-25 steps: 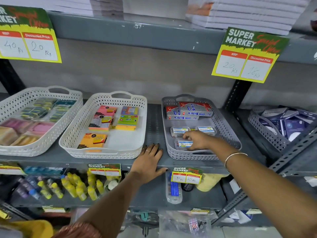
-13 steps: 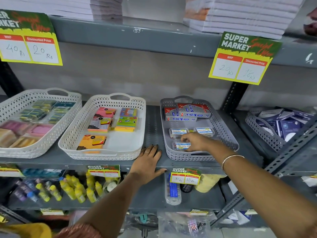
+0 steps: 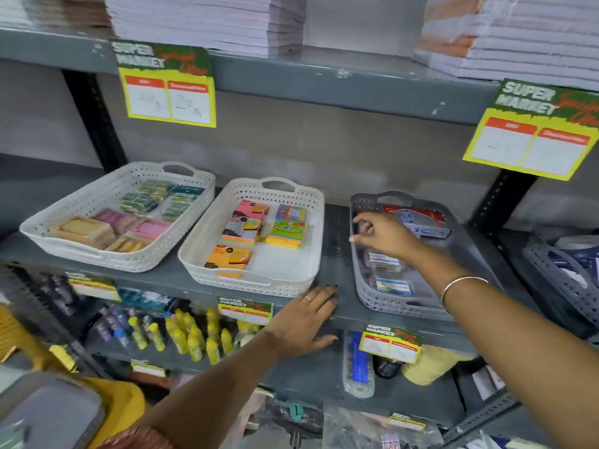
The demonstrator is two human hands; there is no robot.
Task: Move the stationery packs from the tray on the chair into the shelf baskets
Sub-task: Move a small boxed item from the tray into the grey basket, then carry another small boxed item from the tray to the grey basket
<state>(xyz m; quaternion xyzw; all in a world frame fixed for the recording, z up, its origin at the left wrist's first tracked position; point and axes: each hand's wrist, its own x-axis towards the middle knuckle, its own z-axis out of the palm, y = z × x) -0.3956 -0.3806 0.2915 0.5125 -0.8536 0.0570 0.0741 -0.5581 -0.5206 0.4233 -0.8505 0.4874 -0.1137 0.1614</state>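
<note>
1. Grey metal shelving fills the view, with three baskets set in a row on the middle shelf.
2. Small clear stationery packs are seen lying in the front half of the grey basket, near its left wall; boxed packs lie at its back edge.
3. Over the basket's back left corner the right hand is held, fingers loosely spread and curled, with nothing gripped in it; a bangle is worn on its wrist.
4. On the shelf's front edge, between the grey basket and the middle white basket, the left hand is laid flat and relaxed.
5. Coloured sticky-note pads are held in the middle white basket; the left white basket carries blurred pink and tan packs.
6. Price signs are hung from the upper shelf.
</note>
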